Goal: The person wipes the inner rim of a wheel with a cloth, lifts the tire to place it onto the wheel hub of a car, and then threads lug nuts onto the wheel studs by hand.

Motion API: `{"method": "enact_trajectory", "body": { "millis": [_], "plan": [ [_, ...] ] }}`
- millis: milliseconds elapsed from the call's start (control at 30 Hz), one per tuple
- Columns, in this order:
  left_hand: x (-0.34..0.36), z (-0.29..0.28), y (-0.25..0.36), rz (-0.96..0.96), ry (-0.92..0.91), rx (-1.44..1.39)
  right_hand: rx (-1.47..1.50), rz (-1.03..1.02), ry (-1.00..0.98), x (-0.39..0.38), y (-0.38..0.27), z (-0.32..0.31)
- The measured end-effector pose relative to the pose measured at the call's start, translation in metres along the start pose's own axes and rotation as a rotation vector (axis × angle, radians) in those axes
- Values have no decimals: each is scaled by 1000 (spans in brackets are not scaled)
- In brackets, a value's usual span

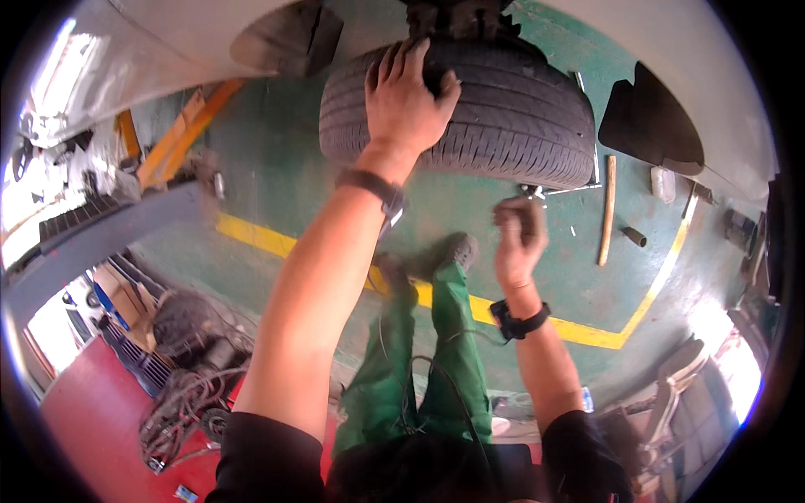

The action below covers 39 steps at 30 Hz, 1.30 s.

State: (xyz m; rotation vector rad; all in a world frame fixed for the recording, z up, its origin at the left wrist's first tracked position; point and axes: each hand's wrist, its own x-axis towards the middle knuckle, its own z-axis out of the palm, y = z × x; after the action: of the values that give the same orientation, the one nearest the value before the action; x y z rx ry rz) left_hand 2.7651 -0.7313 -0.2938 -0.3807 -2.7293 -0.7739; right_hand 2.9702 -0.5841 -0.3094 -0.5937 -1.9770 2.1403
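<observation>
A black car tyre (503, 117) hangs on a raised white car in front of me. My left hand (407, 96) lies flat on the tyre's tread near its top left, fingers spread. My right hand (520, 239) is below the tyre with its fingers curled; it is blurred and I cannot tell whether it holds something small. Both wrists wear dark bands. A metal part (532, 191) shows just under the tyre, above my right hand.
The white car body (168, 42) arches overhead. A wooden stick (607, 210) and a small cylinder (635, 237) lie on the green floor with its yellow line (604, 335). A grey lift arm (109, 226) is at left, tangled hoses (184, 394) at lower left.
</observation>
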Motion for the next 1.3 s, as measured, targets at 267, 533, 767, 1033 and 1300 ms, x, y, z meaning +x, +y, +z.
{"method": "enact_trajectory", "body": {
  "millis": [267, 533, 767, 1033, 1300],
  "plan": [
    [-5, -1, 2, -73, 106, -98, -754, -31, -409, 56, 96, 20],
    [-9, -8, -15, -121, 186, -570, -952, -310, -441, 99, 170, 33],
    [-78, -29, -81, -503, 557, -845, -1008, -369, -427, 90, 180, 18],
    [-329, 164, -206, -2021, 302, -1482, -1121, -454, -495, 78, 159, -7],
    [-307, 313, -255, -1685, 554, -1953, -1238, -711, -500, 84, 157, -6]
  ]
}}
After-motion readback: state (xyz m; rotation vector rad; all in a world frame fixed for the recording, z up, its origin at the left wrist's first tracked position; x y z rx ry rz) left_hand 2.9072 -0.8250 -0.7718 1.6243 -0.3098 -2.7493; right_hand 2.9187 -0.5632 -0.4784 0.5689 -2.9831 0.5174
